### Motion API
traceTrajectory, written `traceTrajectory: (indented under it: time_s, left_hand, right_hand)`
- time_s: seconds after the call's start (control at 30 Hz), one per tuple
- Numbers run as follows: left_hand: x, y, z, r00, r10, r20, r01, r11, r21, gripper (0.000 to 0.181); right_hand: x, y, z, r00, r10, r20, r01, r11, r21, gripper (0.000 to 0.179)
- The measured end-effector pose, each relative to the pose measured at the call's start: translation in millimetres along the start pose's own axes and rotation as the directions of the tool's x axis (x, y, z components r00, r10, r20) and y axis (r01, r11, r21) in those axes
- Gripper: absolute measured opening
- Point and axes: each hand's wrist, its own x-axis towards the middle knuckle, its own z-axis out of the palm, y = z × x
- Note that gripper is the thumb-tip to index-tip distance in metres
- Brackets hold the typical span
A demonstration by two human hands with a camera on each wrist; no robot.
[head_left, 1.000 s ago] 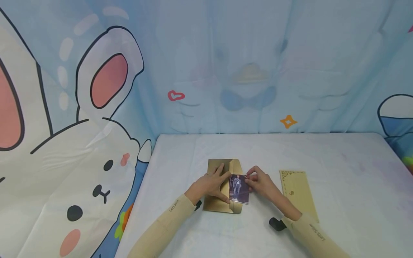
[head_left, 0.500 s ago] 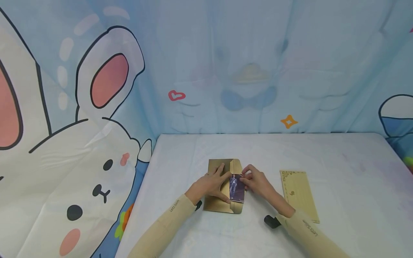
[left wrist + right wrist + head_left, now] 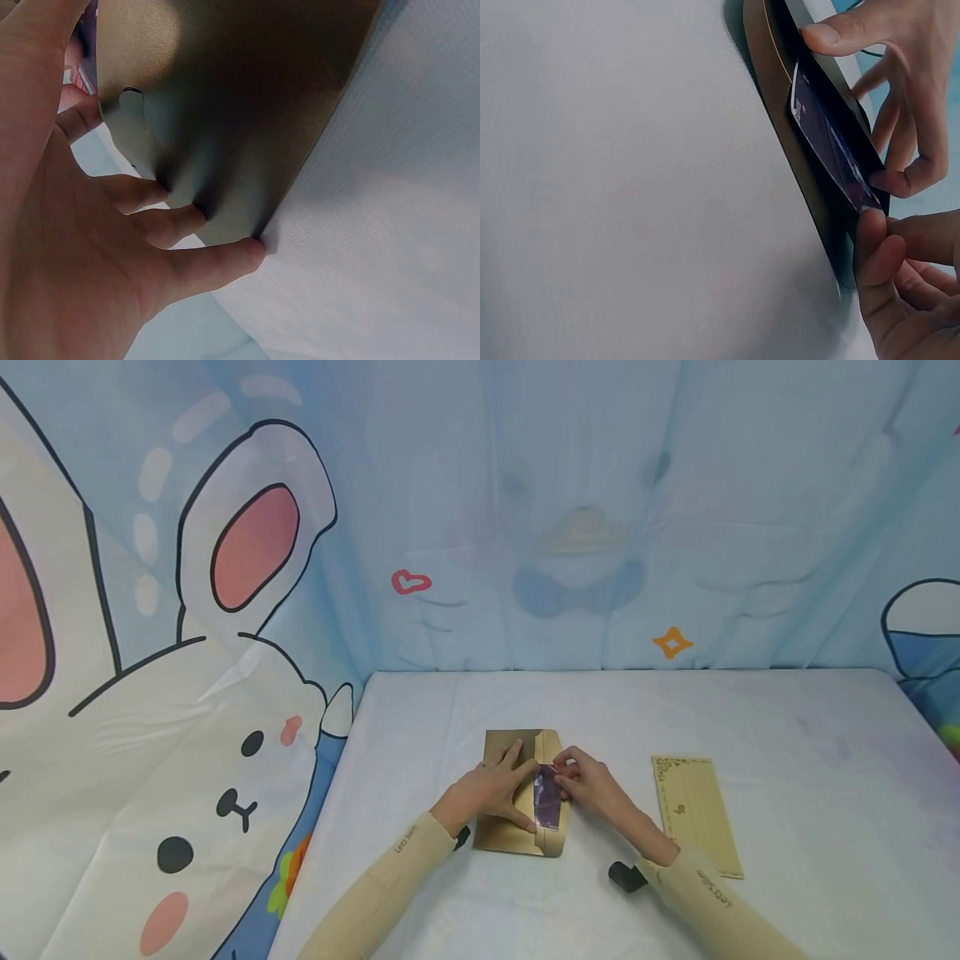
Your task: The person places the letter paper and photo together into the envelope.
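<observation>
Nearest are two pale beige sleeves (image 3: 382, 893) with small dark lettering, and a black device (image 3: 627, 877) by the right wrist. The left hand (image 3: 487, 789) lies spread over a gold envelope (image 3: 501, 837), fingers apart and pressing on it without gripping, its thumb and forefinger at the envelope's mouth. The right hand (image 3: 596, 785) is drawn into a pinch, thumb and finger holding the far right corner of a photo (image 3: 547, 800).

The photo sits at the mouth, over the unfolded flap (image 3: 553, 843), with only part of it showing. It is dark purple and glossy, crossed by pale glare, with a thin light edge; from the right wrist it looks tilted, with tiny pale marks by one corner. Its picture is too small to make out. The envelope is smooth and shiny, deeper brown where the hand shades it.

To the right, well apart, a pale yellow card (image 3: 697, 818) with brown ornament along its edges lies on the white tabletop (image 3: 817, 760). Behind hangs a light blue curtain (image 3: 585, 460); a large cartoon rabbit (image 3: 217, 743) fills the left.
</observation>
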Motion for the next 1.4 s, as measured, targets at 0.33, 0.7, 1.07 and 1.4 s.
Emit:
traceTrajectory:
  time_s: [0.33, 0.7, 1.07, 1.4]
  left_hand:
    - [-0.8, 0.2, -1.1, 1.0, 0.0, 0.002, 0.0, 1.0, 0.001, 0.103]
    - [-1.9, -0.8, -1.0, 1.0, -0.012, 0.015, 0.013, 1.0, -0.016, 0.104]
    - [-2.9, -1.3, -0.8, 1.0, -0.002, 0.031, 0.002, 1.0, -0.02, 0.113]
    - [-2.5, -3.0, 0.8, 1.0, -0.001, 0.025, 0.0, 1.0, 0.007, 0.114]
  right_hand:
    - [3.0, -5.3, 6.2, 0.999, 0.042, 0.012, -0.042, 0.999, 0.024, 0.024]
    - [6.3, -8.6, 14.4, 0.999, 0.011, 0.044, -0.015, 0.995, 0.094, 0.022]
    - [14.5, -8.9, 17.2, 0.996, -0.058, 0.073, 0.058, 0.998, 0.004, 0.02]
    - [19.3, -10.8, 18.1, 0.994, -0.063, 0.091, 0.058, 0.997, 0.053, 0.017]
